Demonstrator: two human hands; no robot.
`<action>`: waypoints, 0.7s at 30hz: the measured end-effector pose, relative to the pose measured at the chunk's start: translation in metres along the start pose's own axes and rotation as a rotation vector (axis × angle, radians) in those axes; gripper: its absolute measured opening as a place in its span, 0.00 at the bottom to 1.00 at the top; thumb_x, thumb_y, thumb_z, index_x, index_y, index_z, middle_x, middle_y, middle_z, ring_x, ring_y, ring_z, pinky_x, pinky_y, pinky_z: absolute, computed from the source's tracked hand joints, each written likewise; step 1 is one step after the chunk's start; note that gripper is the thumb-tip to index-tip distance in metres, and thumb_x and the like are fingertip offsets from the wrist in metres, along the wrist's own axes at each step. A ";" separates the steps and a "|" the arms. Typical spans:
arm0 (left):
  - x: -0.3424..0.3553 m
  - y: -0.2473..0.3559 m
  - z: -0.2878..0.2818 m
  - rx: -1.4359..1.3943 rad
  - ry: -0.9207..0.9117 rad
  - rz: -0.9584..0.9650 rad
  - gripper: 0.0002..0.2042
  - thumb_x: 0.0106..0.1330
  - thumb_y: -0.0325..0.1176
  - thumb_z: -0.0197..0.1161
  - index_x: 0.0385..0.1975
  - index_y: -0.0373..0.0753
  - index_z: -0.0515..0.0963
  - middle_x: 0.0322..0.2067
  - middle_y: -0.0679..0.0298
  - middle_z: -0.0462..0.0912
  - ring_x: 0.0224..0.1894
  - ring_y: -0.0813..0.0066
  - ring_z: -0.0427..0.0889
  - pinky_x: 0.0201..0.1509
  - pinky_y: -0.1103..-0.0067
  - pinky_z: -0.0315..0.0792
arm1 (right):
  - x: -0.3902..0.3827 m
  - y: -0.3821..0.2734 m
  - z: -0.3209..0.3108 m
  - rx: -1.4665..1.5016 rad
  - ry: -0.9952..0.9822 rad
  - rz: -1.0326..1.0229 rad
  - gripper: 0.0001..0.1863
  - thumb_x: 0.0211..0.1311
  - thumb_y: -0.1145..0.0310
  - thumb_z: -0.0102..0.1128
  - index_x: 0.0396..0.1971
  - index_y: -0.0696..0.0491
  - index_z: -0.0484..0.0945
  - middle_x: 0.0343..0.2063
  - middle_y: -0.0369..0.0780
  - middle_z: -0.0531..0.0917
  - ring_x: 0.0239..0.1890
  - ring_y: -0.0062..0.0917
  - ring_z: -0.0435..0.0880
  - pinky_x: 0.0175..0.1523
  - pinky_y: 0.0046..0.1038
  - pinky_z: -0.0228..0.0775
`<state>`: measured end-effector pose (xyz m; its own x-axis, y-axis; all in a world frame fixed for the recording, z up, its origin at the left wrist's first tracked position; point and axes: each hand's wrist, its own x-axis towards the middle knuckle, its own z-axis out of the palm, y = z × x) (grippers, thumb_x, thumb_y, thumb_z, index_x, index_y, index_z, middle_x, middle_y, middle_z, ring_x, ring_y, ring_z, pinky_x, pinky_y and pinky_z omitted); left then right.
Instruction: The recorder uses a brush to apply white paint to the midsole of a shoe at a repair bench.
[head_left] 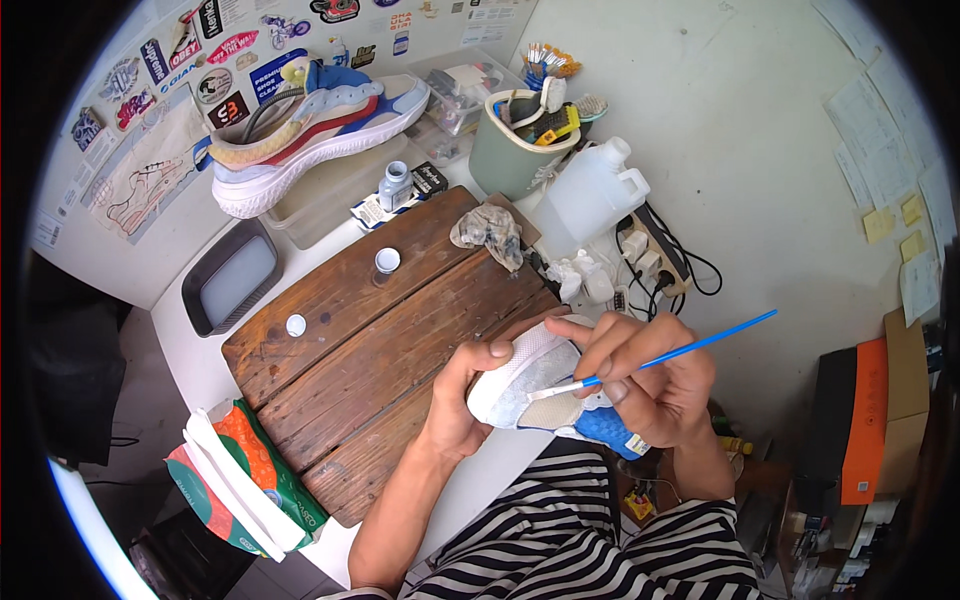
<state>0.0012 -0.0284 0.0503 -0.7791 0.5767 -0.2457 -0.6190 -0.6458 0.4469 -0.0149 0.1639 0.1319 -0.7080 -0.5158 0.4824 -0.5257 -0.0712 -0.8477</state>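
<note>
A green-and-orange tissue pack (215, 480) lies between eight and nine o'clock from the held shoe (538, 372); at ten, a white-filled pot (387, 262) stands on the wooden board (350, 375). The left hand (458, 400) grips the shoe, at the pot's four o'clock; the right hand (672, 388) pinches a blue-handled brush (722, 332), bristles against the shoe.

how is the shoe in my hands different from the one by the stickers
The held shoe is in the left hand, while no hand touches the back shoe. The back shoe has a red stripe; the held shoe shows none. Both have white and blue parts.
</note>
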 end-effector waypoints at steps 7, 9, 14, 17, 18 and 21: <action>0.001 -0.007 -0.002 0.006 -0.012 0.025 0.36 0.63 0.48 0.52 0.70 0.31 0.65 0.58 0.50 0.78 0.56 0.62 0.80 0.61 0.72 0.72 | -0.001 -0.004 0.000 -0.049 -0.024 -0.016 0.06 0.66 0.82 0.56 0.40 0.58 0.71 0.27 0.44 0.82 0.34 0.26 0.83 0.64 0.58 0.69; 0.000 -0.007 -0.003 0.004 0.008 0.020 0.36 0.63 0.48 0.52 0.69 0.31 0.65 0.58 0.50 0.78 0.56 0.62 0.80 0.61 0.72 0.72 | 0.001 -0.005 0.001 -0.092 -0.049 -0.022 0.05 0.67 0.82 0.54 0.39 0.58 0.70 0.25 0.46 0.81 0.32 0.26 0.83 0.62 0.60 0.71; 0.000 -0.005 0.001 0.009 0.024 0.033 0.36 0.64 0.48 0.52 0.69 0.30 0.65 0.57 0.50 0.78 0.56 0.63 0.80 0.61 0.72 0.72 | 0.004 -0.007 0.001 -0.161 -0.098 -0.032 0.05 0.66 0.82 0.55 0.39 0.59 0.70 0.25 0.46 0.82 0.32 0.27 0.85 0.62 0.59 0.71; 0.000 -0.005 -0.002 0.002 0.011 0.029 0.36 0.64 0.48 0.52 0.69 0.30 0.65 0.57 0.49 0.79 0.55 0.63 0.81 0.61 0.72 0.72 | 0.004 -0.005 0.001 -0.141 -0.083 -0.024 0.05 0.66 0.82 0.55 0.39 0.59 0.70 0.25 0.46 0.82 0.32 0.27 0.85 0.62 0.59 0.71; 0.000 -0.006 -0.003 -0.003 0.006 0.025 0.36 0.64 0.48 0.52 0.69 0.30 0.64 0.57 0.49 0.79 0.55 0.63 0.81 0.61 0.72 0.73 | 0.003 -0.004 0.001 -0.141 -0.083 -0.024 0.05 0.66 0.82 0.55 0.39 0.59 0.70 0.25 0.46 0.82 0.32 0.27 0.85 0.62 0.59 0.71; 0.001 -0.006 -0.004 -0.011 -0.006 0.014 0.36 0.64 0.48 0.52 0.69 0.29 0.64 0.56 0.49 0.79 0.54 0.62 0.81 0.60 0.72 0.73 | 0.001 -0.001 0.001 -0.074 -0.018 -0.016 0.05 0.65 0.82 0.55 0.38 0.59 0.71 0.25 0.46 0.82 0.31 0.27 0.85 0.62 0.59 0.71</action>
<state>0.0035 -0.0261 0.0443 -0.7873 0.5704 -0.2341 -0.6088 -0.6592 0.4413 -0.0148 0.1631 0.1327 -0.6910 -0.5306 0.4909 -0.5705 -0.0167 -0.8211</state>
